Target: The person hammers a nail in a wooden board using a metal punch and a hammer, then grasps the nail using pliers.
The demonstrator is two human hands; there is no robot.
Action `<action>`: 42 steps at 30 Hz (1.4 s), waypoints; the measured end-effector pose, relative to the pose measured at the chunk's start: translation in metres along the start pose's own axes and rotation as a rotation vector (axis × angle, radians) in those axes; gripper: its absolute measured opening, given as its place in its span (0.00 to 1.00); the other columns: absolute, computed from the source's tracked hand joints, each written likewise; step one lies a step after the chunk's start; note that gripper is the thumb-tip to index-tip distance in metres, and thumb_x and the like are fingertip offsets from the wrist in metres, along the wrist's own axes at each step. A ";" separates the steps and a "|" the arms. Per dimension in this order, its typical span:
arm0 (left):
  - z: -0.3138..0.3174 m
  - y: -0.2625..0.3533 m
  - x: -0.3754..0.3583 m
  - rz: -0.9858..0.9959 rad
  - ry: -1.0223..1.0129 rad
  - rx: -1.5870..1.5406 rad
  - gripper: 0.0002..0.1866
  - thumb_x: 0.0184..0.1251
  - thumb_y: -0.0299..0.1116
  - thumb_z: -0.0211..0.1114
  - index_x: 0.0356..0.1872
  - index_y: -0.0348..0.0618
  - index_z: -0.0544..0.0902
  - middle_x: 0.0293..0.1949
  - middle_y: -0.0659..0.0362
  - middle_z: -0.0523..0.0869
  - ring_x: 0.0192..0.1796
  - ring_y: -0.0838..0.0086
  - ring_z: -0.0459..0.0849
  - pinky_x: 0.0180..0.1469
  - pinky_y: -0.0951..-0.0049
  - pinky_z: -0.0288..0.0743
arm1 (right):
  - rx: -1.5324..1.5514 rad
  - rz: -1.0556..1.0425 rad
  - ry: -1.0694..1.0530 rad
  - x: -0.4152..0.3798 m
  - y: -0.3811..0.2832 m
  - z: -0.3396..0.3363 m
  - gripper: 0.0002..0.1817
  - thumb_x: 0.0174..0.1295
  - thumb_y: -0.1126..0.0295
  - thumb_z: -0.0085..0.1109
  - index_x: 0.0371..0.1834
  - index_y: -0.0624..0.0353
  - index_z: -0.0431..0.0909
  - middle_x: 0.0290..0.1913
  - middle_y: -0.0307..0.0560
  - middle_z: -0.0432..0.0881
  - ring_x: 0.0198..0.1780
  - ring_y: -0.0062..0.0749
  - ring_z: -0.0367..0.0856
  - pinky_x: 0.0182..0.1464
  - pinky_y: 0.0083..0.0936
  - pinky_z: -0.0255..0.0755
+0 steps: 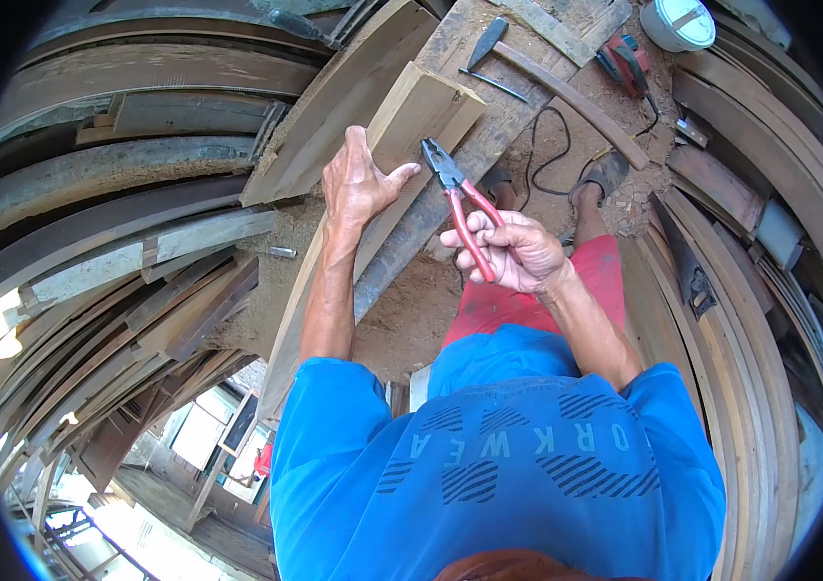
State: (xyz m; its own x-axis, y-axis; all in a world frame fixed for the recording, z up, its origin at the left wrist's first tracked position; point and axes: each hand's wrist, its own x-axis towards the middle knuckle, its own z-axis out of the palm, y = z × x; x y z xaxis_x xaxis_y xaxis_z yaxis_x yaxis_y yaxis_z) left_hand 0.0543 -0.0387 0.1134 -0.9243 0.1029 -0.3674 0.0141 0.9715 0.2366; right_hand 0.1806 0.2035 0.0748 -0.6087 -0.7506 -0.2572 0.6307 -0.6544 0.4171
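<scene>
My right hand (pixel 516 254) is closed around the red handles of a pair of pliers (pixel 446 167). The dark metal jaws point up and left, over the top of a pale wooden beam (pixel 421 114). At the beam's left edge is my left hand (pixel 361 182), with its thumb stretched across the top toward the plier jaws. The other left fingers bend over the far edge and are partly hidden. Beyond the beam lie a hammer (pixel 566 92) with a long wooden handle and a thin dark metal rod (pixel 495 85), both on a dusty plank (pixel 460 44).
A red power tool (pixel 624 66) with a black cord (pixel 533 155) and a white bucket (pixel 678 24) stand at the upper right. A handsaw (pixel 687 266) leans among boards on the right. Stacked timber (pixel 140 165) fills the left side. Sawdust covers the ground around my sandalled feet (pixel 605 174).
</scene>
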 end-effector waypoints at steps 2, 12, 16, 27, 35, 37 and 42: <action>-0.001 0.001 0.000 -0.008 -0.005 0.006 0.42 0.46 0.51 0.90 0.50 0.39 0.70 0.40 0.40 0.88 0.45 0.41 0.90 0.47 0.49 0.83 | 0.056 0.005 0.001 0.002 -0.002 0.004 0.13 0.74 0.79 0.53 0.58 0.70 0.77 0.64 0.75 0.81 0.53 0.54 0.92 0.52 0.47 0.92; 0.000 0.000 0.001 -0.013 -0.032 0.007 0.42 0.46 0.51 0.90 0.50 0.40 0.69 0.41 0.39 0.88 0.46 0.41 0.90 0.46 0.48 0.84 | -0.113 0.020 0.137 0.008 -0.005 0.015 0.13 0.83 0.63 0.54 0.59 0.61 0.75 0.53 0.66 0.88 0.41 0.39 0.92 0.39 0.35 0.91; 0.001 -0.001 0.001 -0.024 -0.027 0.012 0.42 0.46 0.53 0.90 0.52 0.40 0.71 0.43 0.39 0.90 0.49 0.41 0.91 0.49 0.49 0.84 | -0.110 0.079 0.174 0.010 -0.011 0.016 0.12 0.83 0.60 0.53 0.58 0.55 0.74 0.44 0.54 0.87 0.32 0.30 0.86 0.30 0.28 0.84; 0.003 0.002 -0.003 -0.012 -0.010 0.035 0.42 0.45 0.53 0.90 0.49 0.39 0.70 0.41 0.40 0.88 0.46 0.40 0.89 0.46 0.48 0.83 | -0.353 0.136 0.281 0.006 -0.005 0.013 0.15 0.81 0.50 0.58 0.48 0.48 0.72 0.31 0.35 0.78 0.26 0.18 0.73 0.24 0.20 0.69; -0.001 0.004 0.000 -0.023 -0.033 0.034 0.42 0.45 0.54 0.90 0.50 0.39 0.71 0.42 0.40 0.88 0.46 0.41 0.89 0.46 0.48 0.83 | -0.219 0.128 0.257 0.006 0.000 0.022 0.13 0.83 0.50 0.55 0.46 0.46 0.71 0.31 0.33 0.76 0.26 0.16 0.71 0.26 0.19 0.67; -0.002 0.004 -0.002 -0.020 -0.036 0.033 0.42 0.45 0.54 0.89 0.50 0.39 0.71 0.42 0.40 0.88 0.46 0.41 0.89 0.46 0.48 0.84 | -0.215 0.128 0.279 0.005 0.002 0.024 0.13 0.83 0.51 0.54 0.46 0.46 0.71 0.30 0.32 0.76 0.26 0.16 0.70 0.26 0.19 0.67; -0.001 0.000 0.000 -0.016 -0.044 0.016 0.43 0.45 0.54 0.89 0.52 0.39 0.72 0.43 0.40 0.89 0.47 0.41 0.90 0.47 0.48 0.84 | -0.725 0.076 0.436 0.005 -0.005 0.030 0.15 0.83 0.50 0.55 0.44 0.49 0.70 0.28 0.31 0.73 0.25 0.15 0.68 0.24 0.19 0.66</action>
State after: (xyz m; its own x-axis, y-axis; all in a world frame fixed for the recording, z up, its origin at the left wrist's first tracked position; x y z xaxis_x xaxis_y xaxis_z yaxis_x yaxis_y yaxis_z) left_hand 0.0536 -0.0387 0.1141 -0.9070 0.0965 -0.4099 0.0063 0.9764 0.2159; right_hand 0.1596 0.2060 0.0979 -0.4057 -0.6662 -0.6258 0.9056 -0.3859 -0.1763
